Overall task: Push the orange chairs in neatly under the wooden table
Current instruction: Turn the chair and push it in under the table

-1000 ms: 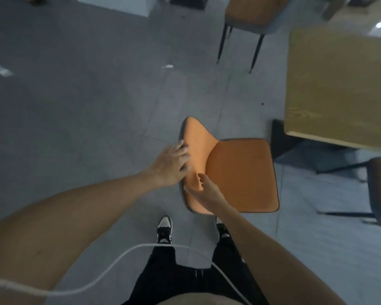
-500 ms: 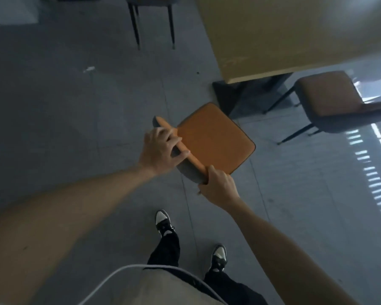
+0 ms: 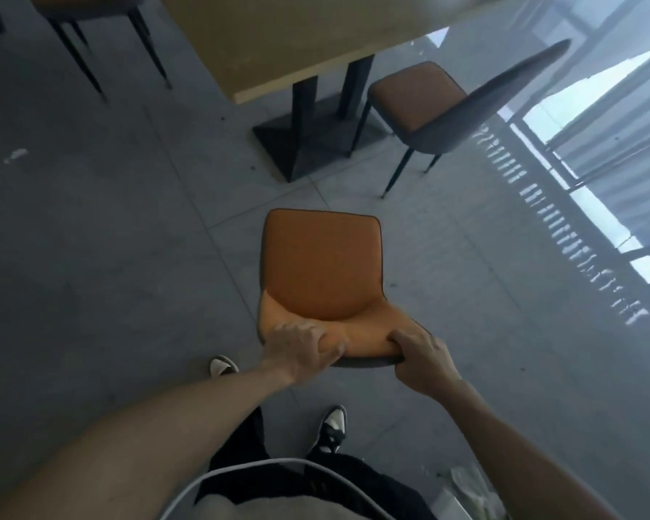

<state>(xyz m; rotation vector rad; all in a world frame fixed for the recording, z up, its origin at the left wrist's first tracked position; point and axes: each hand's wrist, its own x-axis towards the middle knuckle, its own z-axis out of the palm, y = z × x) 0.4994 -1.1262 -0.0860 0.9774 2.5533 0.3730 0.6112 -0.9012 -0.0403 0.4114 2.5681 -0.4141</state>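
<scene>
**Lining up an orange chair to push under the table**

Head view, looking down: a person stands over an orange chair at the centre of the picture, its seat pointing toward 12 o'clock. The left hand grips the top of the chair back near its left corner, fingers curled over the edge. The right hand grips the right corner the same way, thumb on the front. The wooden table lies at 12 o'clock, well apart from the seat, with its dark base on the floor between them. A second chair sits at 1 o'clock, its seat partly under the table edge. A third chair shows at 11 o'clock.

To do this well, I would judge: keep both hands level, steer the seat clear of the base, and slide it straight in until the back is near the table edge.
</scene>
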